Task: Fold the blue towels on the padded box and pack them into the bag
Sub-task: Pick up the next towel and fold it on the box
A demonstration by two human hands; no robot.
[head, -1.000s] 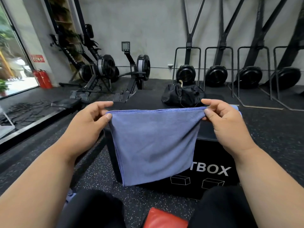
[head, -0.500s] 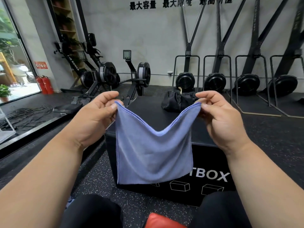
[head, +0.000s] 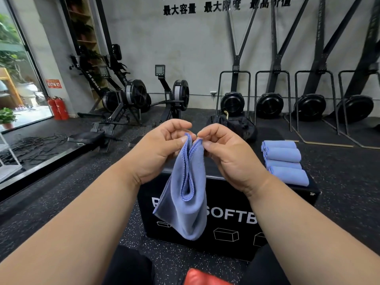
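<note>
both hands pinch towel (head: 186, 194) top corners, left hand (head: 162, 149) and right hand (head: 228, 155) nearly touching; it hangs doubled over box (head: 226, 204). folded towels (head: 283, 161) on box right.

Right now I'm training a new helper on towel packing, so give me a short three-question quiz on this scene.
1. True or false: both hands pinch the hanging towel.
2. Where do the folded towels lie? A) on the floor B) on the box C) in the bag
3. How many folded towels are in that row?

Key:
1. True: the left hand and right hand each pinch a top corner.
2. B, on the right side of its top.
3. Four.
</note>
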